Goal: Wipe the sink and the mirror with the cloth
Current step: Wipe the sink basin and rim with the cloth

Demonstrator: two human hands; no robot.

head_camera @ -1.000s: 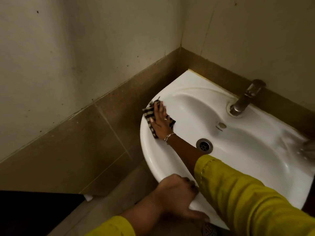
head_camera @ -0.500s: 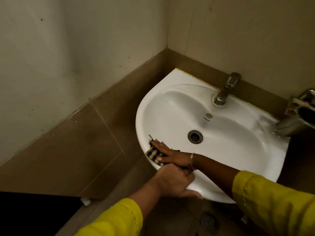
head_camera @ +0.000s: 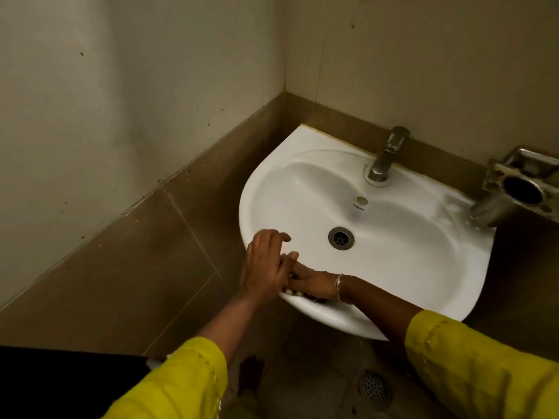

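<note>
The right hand [head_camera: 314, 284] lay flat, fingers stretched, pressing the cloth [head_camera: 308, 297] onto the front rim of the sink [head_camera: 423, 261]; only a dark edge of cloth showed under the palm. The left hand [head_camera: 264, 267], loosely curved and holding nothing, rested over those fingers. Even pressure along the rim's curve would probably serve best.

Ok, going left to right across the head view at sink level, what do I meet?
left hand → drain → tap → metal holder. The right hand overlaps the left, so I leave it out.
</note>
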